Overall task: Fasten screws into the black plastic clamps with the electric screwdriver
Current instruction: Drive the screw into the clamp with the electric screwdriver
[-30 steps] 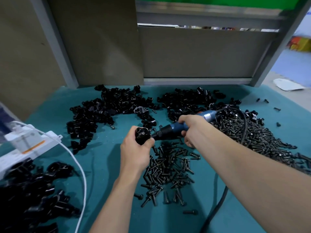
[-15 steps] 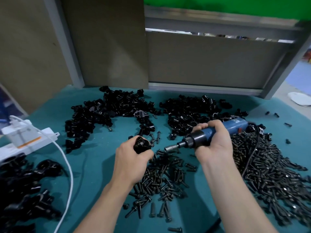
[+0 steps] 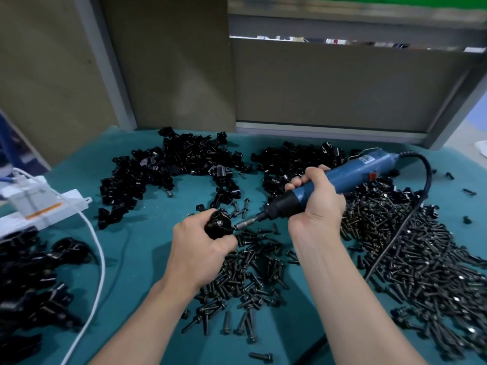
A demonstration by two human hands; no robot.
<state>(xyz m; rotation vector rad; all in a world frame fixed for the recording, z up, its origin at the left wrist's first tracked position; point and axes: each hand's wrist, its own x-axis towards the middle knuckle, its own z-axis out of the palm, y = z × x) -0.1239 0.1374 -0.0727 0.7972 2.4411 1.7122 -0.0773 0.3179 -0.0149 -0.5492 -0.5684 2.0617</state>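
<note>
Teal mat [image 3: 142, 248] under left hand [image 3: 199, 250] around clamp [image 3: 218, 225]

No text legible, pale label [image 3: 367, 158] on the blue electric screwdriver [image 3: 353, 175] — too blurred to read, orange strip [image 3: 43, 210] on the white box [image 3: 31, 198] — likewise unreadable

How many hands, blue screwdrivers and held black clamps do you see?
Bare hands: 2, left hand, right hand
Blue electric screwdriver with black nose: 1
Black plastic clamp in the left hand: 1
Total: 4
</note>
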